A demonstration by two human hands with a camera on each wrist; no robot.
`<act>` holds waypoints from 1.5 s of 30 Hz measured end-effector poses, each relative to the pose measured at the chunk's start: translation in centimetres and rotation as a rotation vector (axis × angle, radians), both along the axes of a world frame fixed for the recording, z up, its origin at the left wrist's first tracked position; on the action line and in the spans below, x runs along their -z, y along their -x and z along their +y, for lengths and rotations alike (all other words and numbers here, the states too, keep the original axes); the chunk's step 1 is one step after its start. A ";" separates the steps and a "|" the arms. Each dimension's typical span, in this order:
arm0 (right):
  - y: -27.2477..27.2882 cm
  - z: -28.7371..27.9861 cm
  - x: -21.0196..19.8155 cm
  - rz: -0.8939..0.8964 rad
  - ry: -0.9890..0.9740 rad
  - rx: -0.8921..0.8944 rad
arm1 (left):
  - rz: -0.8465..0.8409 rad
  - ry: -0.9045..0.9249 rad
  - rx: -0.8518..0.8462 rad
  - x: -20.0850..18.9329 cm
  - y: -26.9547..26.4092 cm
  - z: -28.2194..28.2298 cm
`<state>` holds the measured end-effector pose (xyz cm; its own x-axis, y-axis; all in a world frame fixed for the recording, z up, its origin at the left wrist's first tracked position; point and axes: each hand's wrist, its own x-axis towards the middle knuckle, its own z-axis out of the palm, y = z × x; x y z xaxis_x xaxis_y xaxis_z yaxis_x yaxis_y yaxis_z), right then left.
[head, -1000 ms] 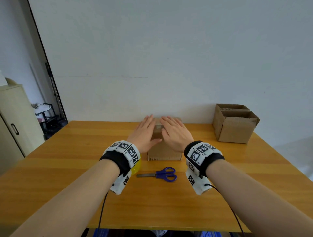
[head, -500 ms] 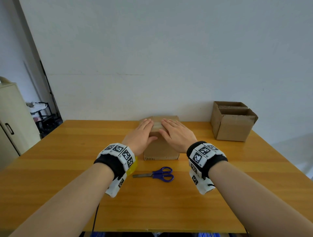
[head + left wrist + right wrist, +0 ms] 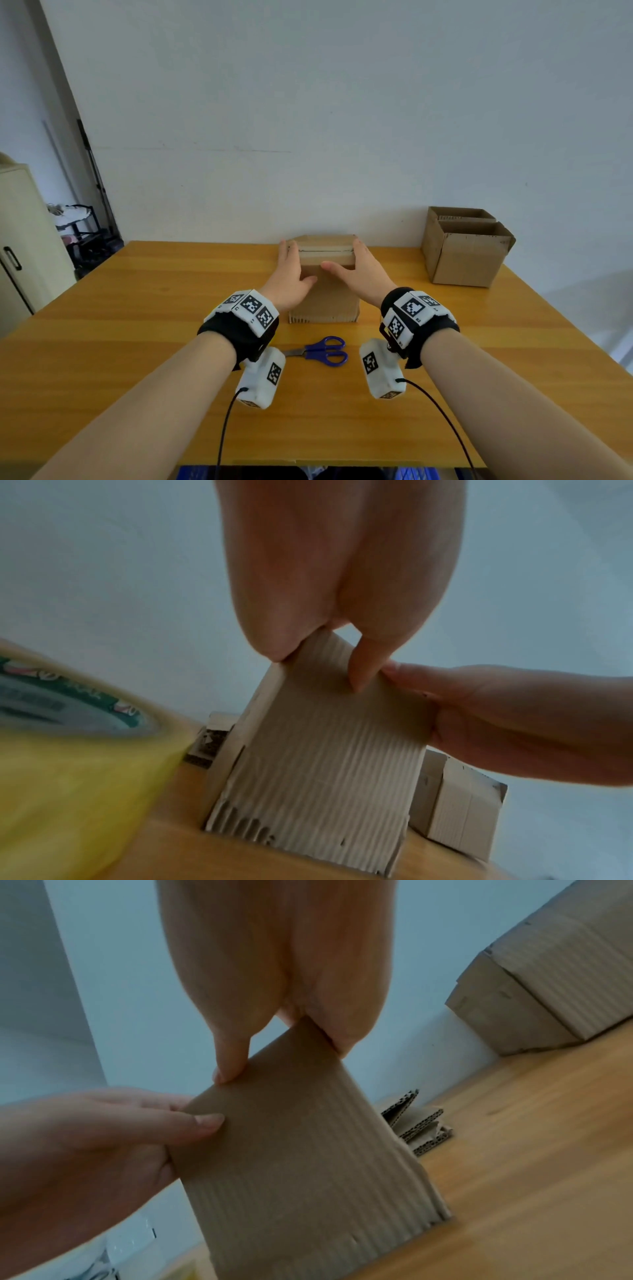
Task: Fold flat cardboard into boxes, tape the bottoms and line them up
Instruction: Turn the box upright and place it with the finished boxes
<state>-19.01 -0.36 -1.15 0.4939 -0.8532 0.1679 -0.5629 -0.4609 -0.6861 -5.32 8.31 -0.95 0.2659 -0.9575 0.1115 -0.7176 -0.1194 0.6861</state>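
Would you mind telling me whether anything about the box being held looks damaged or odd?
Slightly: the box held by the left hand and right hand has a frayed, notched bottom edge against the table. Otherwise it stands square.

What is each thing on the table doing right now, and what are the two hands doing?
box: upside down, taped bottom up, held at both sides.
left hand: grips the box's left side.
right hand: grips the box's right side.
scissors: closed, lying flat.
tape roll: beside the box.
finished boxes: upright, open-topped, one behind the other.
flat cardboard: folded, behind the box.
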 end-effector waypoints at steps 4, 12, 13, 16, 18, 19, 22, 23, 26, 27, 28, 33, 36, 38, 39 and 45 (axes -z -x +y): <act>-0.1 0.2 -0.1 -0.058 -0.048 0.024 | 0.195 0.006 -0.021 -0.3 0.1 -0.1; -1.5 -0.4 -1.8 -0.188 -0.165 0.157 | 0.376 0.082 -0.201 -1.6 -0.1 -1.6; -1.7 -0.5 -1.8 -0.193 -0.175 0.165 | 0.375 0.078 -0.215 -1.6 -0.1 -1.9; -2.2 -0.3 -1.2 -0.217 -0.179 0.187 | 0.409 0.112 -0.257 -1.2 0.2 -2.5; -2.3 0.0 -0.9 -0.267 -0.179 0.213 | 0.418 0.153 -0.287 -0.6 0.2 -2.8; -2.2 0.1 -0.8 -0.288 -0.180 0.228 | 0.410 0.166 -0.300 -0.3 0.1 -2.9; -2.0 -0.1 -1.1 -0.302 -0.249 0.240 | 0.368 0.143 -0.306 -0.3 0.1 -2.9; -2.0 -0.2 -1.2 -0.283 -0.281 0.228 | 0.368 0.134 -0.299 -0.3 0.0 -2.9; -2.0 -0.6 -1.4 -0.229 -0.321 0.189 | 0.373 0.102 -0.281 -0.4 -0.2 -2.8; -2.0 -0.8 -1.5 -0.207 -0.330 0.193 | 0.375 0.075 -0.280 -0.5 -0.4 -2.8; -1.9 -1.0 -1.7 -0.186 -0.346 0.194 | 0.375 0.042 -0.279 -0.7 -0.5 -2.7; -0.1 -1.1 -3.2 -0.078 -0.622 0.141 | 0.227 -0.087 -0.294 -2.4 -0.4 -1.8; 1.0 -0.7 -3.6 -0.066 -0.676 0.129 | 0.255 -0.215 -0.276 -2.8 -0.5 -1.2; 1.6 -0.5 -3.8 -0.106 -0.704 0.122 | 0.328 -0.265 -0.281 -3.0 -0.8 -1.0; 1.8 -0.4 -3.9 -0.118 -0.710 0.123 | 0.359 -0.262 -0.287 -3.1 -0.9 -0.7; 4.1 0.1 -4.2 -0.243 -0.759 0.134 | 0.479 -0.145 -0.228 -3.9 -1.0 0.6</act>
